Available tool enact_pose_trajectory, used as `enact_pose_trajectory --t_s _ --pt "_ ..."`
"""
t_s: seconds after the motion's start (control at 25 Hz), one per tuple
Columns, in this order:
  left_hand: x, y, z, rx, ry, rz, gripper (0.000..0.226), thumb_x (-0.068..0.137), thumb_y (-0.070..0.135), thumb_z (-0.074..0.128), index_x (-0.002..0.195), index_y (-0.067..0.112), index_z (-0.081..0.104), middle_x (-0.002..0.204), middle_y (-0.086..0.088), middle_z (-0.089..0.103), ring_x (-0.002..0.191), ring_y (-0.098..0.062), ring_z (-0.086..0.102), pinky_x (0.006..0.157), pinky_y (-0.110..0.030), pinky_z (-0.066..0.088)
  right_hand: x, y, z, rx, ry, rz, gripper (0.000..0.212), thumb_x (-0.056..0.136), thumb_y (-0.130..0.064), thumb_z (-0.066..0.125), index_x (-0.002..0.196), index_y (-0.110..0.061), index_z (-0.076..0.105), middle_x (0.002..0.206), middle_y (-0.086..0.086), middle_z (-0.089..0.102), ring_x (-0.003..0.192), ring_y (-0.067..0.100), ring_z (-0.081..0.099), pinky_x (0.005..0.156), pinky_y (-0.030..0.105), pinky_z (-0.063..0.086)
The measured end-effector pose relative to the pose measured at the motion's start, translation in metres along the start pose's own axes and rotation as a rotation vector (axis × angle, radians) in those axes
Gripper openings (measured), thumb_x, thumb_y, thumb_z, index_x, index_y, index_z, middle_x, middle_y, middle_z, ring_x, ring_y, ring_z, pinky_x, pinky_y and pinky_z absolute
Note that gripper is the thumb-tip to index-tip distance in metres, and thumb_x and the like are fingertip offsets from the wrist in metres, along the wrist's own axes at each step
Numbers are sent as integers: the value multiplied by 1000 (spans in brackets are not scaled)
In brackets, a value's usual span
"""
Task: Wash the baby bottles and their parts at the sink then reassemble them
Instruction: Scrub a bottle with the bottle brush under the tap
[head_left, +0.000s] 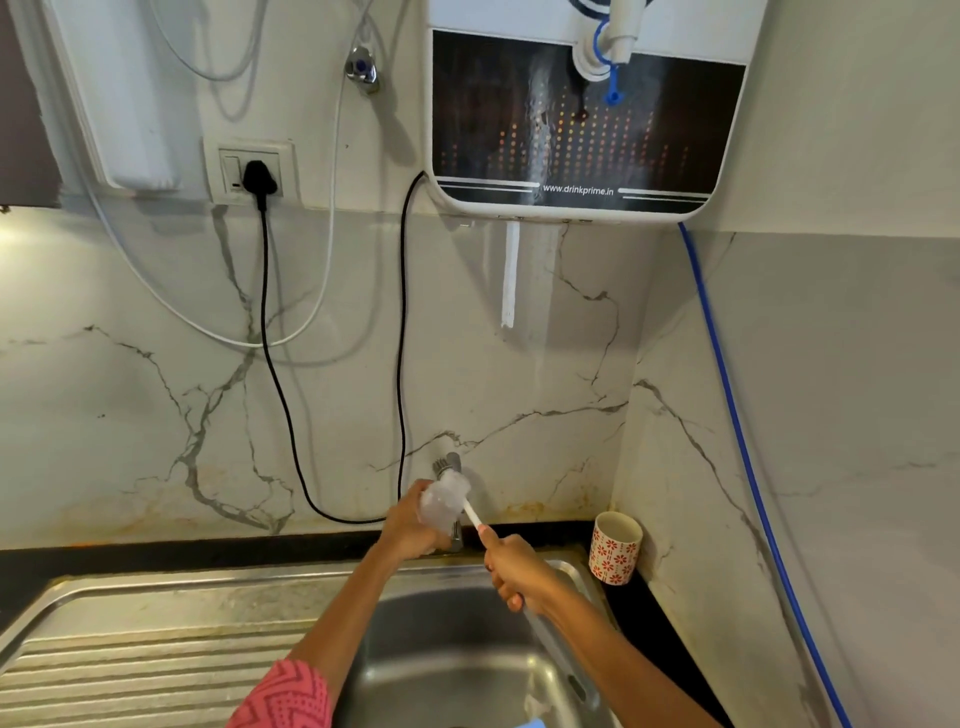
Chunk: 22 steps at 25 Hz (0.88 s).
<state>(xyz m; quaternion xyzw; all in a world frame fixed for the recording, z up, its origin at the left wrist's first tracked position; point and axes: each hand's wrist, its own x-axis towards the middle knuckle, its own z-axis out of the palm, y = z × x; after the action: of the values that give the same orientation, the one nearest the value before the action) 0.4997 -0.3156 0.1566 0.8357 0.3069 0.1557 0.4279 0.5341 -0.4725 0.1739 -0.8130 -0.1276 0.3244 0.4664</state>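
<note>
My left hand (410, 527) grips a clear baby bottle (441, 501), held tilted over the back edge of the steel sink (467, 654). The white head of a bottle brush (470, 512) is inside the bottle's mouth. My right hand (511, 569) is wrapped round the brush's handle, just right of the bottle. Both hands are in front of the tap (449, 465), which is partly hidden behind the bottle. A blue-and-white item (535, 719) lies in the basin at the bottom edge, too cut off to identify.
A ribbed steel drainboard (145, 665) lies left of the basin. A white cup with red flowers (615, 548) stands in the right corner on the black counter. A water purifier (587, 109) hangs above, with a black cable (402, 364), white hoses and a blue tube (727, 395) along the marble wall.
</note>
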Motion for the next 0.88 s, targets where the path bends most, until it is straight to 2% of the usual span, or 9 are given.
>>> enact_pose_trajectory --t_s 0.08,0.24,0.32,0.44,0.56,0.68,0.76,0.88 --pt "2 3 0 36 -31 17 77 66 4 79 130 16 38 120 -8 52 96 -14 47 72 -22 46 0 1 -4 -10 -3 -9 44 99 -51 32 72 -17 42 56 -2 38 39 7 29 34 18 24" --pt "5 0 -12 97 -17 -46 72 68 2 77 127 15 39 119 -10 53 91 -15 48 55 -15 39 -8 9 -7 -37 -3 -46 41 99 -48 33 74 -17 44 56 -3 37 41 7 29 34 17 24" --pt "5 2 -12 142 12 -56 71 68 2 77 127 15 40 120 -10 54 94 -18 50 63 -20 47 -10 12 -7 -30 2 -67 41 99 -47 33 74 -17 44 56 -3 37 40 6 29 34 17 24" --pt "8 8 -6 174 33 -63 72 67 0 76 127 14 39 122 -11 53 109 -26 53 86 -35 52 -11 14 -10 -34 38 -99 42 100 -47 33 74 -16 44 55 -3 37 37 6 29 34 17 23" --pt "7 10 -1 147 99 -93 69 69 0 75 127 12 40 121 -11 54 109 -28 55 87 -36 52 -15 20 -12 -93 82 -138 42 100 -47 32 73 -16 43 55 -2 38 36 6 31 33 17 24" --pt "10 -1 -9 66 216 -173 68 67 1 76 125 11 40 120 -13 56 106 -29 56 87 -40 53 -15 31 -14 -312 151 -232 47 100 -48 31 66 -19 45 56 -4 42 45 7 38 40 18 29" --pt "11 -8 -13 125 215 -144 70 67 2 78 125 12 40 122 -12 55 109 -29 56 87 -40 52 -14 33 -16 -438 193 -295 50 100 -49 30 61 -21 46 56 -5 44 49 8 41 44 19 30" --pt "8 -9 -10 219 175 -82 72 67 6 79 126 15 40 125 -9 54 114 -27 55 89 -38 51 -11 27 -16 -463 204 -352 51 100 -46 30 58 -21 43 55 -5 43 48 8 39 45 20 28"
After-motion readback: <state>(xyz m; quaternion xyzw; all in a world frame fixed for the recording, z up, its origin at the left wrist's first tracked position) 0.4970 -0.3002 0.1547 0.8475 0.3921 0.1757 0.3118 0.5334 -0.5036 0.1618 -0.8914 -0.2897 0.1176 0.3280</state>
